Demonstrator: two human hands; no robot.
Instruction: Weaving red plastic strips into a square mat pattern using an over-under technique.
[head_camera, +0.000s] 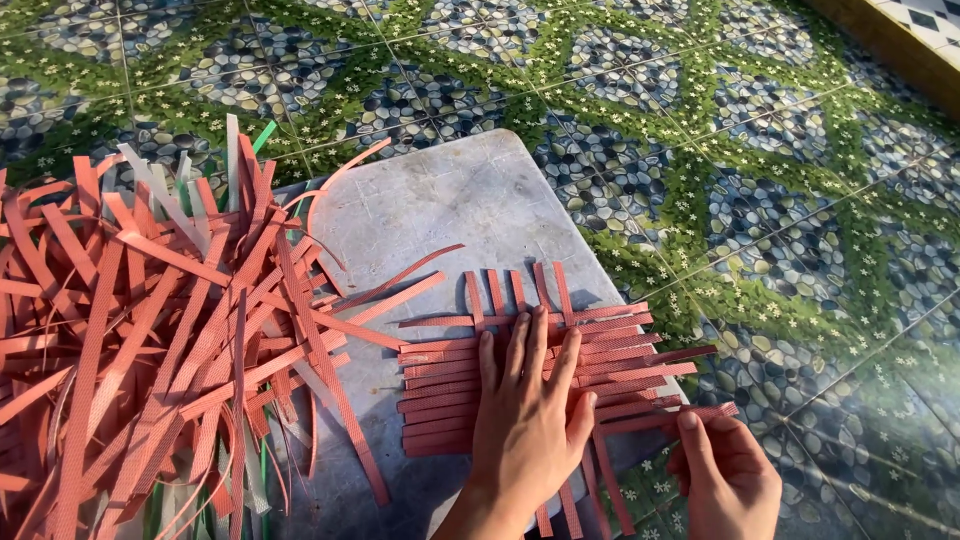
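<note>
A partly woven mat of red plastic strips lies on a grey board. My left hand rests flat on the weave, fingers spread, pressing it down. My right hand is at the mat's lower right edge, its thumb and fingers pinching the end of one horizontal red strip. Several vertical strips stick out above and below the woven patch.
A large loose heap of red strips, with a few white and green ones, covers the left side and overlaps the board. The floor around is patterned tile with pebble and leaf print. A raised ledge runs at the top right.
</note>
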